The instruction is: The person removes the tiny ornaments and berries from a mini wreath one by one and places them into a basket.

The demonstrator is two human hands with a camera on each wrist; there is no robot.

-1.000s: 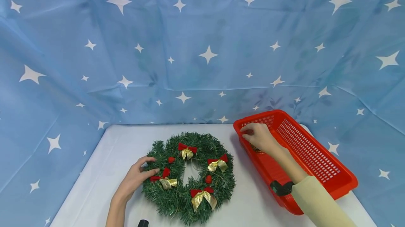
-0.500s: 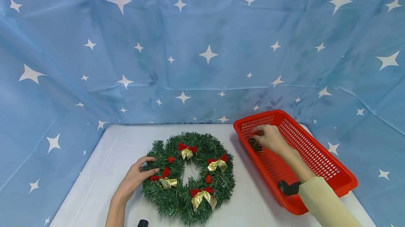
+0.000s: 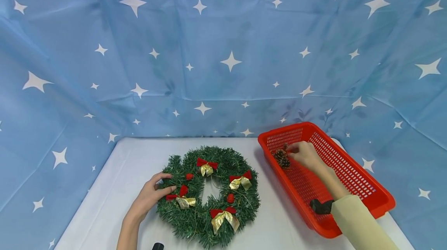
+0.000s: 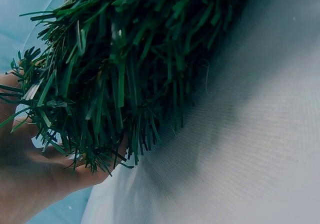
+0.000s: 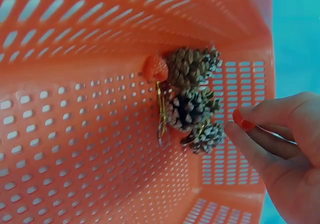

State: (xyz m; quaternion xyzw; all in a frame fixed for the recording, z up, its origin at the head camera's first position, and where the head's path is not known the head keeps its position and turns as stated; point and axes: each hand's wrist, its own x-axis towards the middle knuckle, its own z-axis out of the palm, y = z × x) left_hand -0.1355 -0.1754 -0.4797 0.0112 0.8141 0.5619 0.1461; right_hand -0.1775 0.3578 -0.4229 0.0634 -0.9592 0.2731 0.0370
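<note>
So, the right hand (image 3: 307, 155) has its grip pinched on a small red piece (image 5: 241, 120), held over the red basket (image 3: 343, 162) and near the pinecones (image 5: 187, 68) clustered at one end. Meanwhile, the left hand (image 3: 150, 193) has fingers curled round the edge of the green wreath (image 3: 199, 215), which lies on the white worktop (image 3: 139, 157) with its bows (image 3: 224, 219) and red berries (image 3: 189, 176).

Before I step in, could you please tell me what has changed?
The right hand shifted rightward over the red basket, uncovering more pine cones; it pinches a small red piece, though when it took hold is unclear. The left hand and wreath stayed put.
</note>
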